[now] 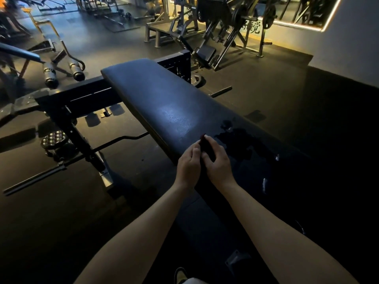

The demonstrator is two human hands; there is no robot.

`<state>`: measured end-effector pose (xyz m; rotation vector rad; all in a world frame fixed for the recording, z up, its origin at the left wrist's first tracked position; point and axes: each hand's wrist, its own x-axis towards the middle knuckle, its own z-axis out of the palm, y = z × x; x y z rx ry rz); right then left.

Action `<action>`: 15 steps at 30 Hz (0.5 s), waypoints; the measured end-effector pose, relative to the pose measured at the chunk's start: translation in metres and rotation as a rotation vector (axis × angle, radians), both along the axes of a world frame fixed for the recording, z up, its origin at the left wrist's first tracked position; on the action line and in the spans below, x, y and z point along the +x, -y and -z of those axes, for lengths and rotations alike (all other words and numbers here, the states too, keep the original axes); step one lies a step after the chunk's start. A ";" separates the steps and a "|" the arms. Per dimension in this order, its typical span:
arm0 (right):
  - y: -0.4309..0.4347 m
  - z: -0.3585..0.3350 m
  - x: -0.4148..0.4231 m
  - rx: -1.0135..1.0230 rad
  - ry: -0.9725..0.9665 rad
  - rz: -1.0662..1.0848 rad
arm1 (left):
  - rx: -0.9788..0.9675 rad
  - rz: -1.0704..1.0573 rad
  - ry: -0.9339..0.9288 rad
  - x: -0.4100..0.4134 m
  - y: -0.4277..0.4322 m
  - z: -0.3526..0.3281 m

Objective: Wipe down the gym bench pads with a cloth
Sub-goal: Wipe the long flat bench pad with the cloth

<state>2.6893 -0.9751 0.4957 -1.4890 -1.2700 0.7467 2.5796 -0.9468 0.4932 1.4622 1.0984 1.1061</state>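
Observation:
A long dark bench pad [164, 99] runs from the upper middle toward the lower right, with a pale sheen patch near its centre. Both hands meet over its near left edge. My left hand [188, 162] and my right hand [217, 160] pinch a small dark reddish item [205, 144], probably a bunched cloth, between their fingers. It is too dark to make out its shape. A dark shadow of the hands falls on the pad just beyond them.
The bench's black steel frame [82, 99] and a barbell [61, 167] lie on the floor to the left. Foam roller pads [61, 72] stand further left. Plate-loaded machines [225, 27] fill the back. A wall [348, 37] is on the right.

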 end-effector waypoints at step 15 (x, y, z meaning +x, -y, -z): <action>-0.057 0.015 0.035 -0.165 0.618 0.137 | 0.397 -0.081 -0.578 -0.009 -0.040 0.048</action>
